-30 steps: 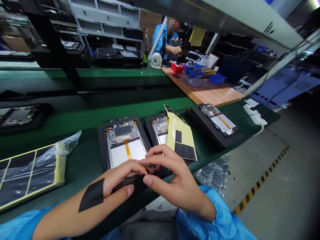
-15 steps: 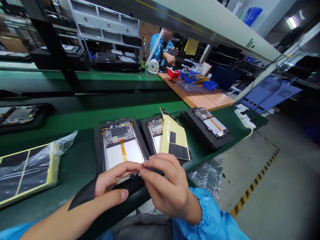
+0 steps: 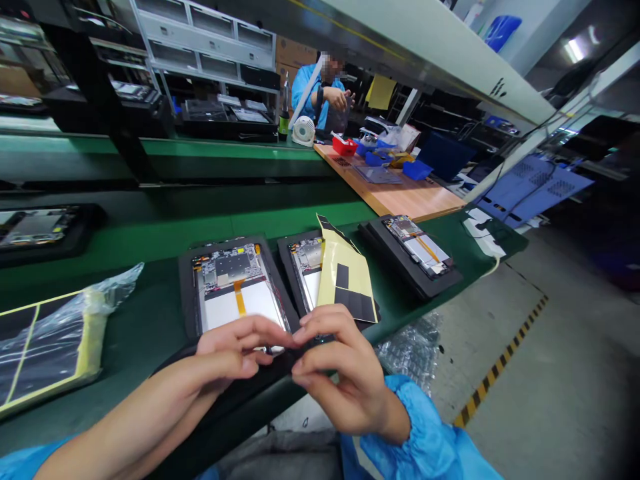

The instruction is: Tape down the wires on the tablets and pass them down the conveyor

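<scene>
My left hand (image 3: pixel 227 353) reaches over the lower part of an opened tablet (image 3: pixel 243 263) with a white battery and orange ribbon cable. Its fingers are stretched out, and their tips meet the fingertips of my right hand (image 3: pixel 340 370). The right fingers are bent towards the thumb; anything between them is too small to make out. Black material (image 3: pixel 173 355) shows behind my left wrist. Just beyond my right hand, a yellow backing sheet (image 3: pixel 333 267) with black adhesive pieces lies over a second opened tablet (image 3: pixel 306 257).
Another opened tablet (image 3: pixel 420 245) rests on black foam to the right. Plastic-wrapped black sheets (image 3: pixel 45 350) lie at left. A power strip (image 3: pixel 484 235) sits by the bench's right end. Across the bench, a co-worker (image 3: pixel 327 97) handles something near a small fan (image 3: pixel 303 131).
My left hand has turned, bringing its thumb nearer the fingers and mostly hiding the black piece seen along its wrist. My right fingertips have shifted slightly, with index finger and thumb farther apart.
</scene>
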`<state>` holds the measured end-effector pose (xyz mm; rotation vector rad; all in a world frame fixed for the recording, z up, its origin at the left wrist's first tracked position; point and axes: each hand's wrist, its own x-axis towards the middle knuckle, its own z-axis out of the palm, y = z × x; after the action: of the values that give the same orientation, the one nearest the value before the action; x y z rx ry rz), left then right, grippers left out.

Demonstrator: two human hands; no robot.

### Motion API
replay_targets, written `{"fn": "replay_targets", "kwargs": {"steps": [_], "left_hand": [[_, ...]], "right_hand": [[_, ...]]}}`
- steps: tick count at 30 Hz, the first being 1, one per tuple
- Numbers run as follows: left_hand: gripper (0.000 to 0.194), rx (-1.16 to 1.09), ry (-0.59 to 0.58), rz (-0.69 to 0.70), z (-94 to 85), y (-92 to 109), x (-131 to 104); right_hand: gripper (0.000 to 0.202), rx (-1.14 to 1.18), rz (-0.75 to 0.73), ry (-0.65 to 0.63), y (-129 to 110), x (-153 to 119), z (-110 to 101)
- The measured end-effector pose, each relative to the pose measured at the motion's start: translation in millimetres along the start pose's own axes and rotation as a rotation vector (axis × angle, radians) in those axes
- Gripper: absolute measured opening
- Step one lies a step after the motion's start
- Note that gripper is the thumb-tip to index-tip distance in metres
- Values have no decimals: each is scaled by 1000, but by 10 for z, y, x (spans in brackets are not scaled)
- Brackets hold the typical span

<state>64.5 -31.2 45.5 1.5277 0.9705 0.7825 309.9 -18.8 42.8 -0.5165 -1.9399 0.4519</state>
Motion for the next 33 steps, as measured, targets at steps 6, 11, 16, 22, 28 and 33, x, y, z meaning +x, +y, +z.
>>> {"fn": "replay_targets", "kwargs": {"steps": [6,11,16,22,28,33], "left_hand": [[23,74,200,114,-140,-287,331],[45,848,-91,627,-483,-550,677],[35,806,-329,657,-743,-601,1028],[34,678,-362,704,-807,-549,1379],[27,631,-401,839,-854,-646,1570],[25,754,-428,866,-928,-678,1551]], "right_hand": [[7,149,137,-19,109,-23,-117],[16,476,613,-91,343,103,-257],[21,661,869,-192,619,189,-211],[24,758,1045,-278,857,183,-58],[34,776,1072,-203,895,185,-38],[24,767,1087,-164,722,130,-59]]}}
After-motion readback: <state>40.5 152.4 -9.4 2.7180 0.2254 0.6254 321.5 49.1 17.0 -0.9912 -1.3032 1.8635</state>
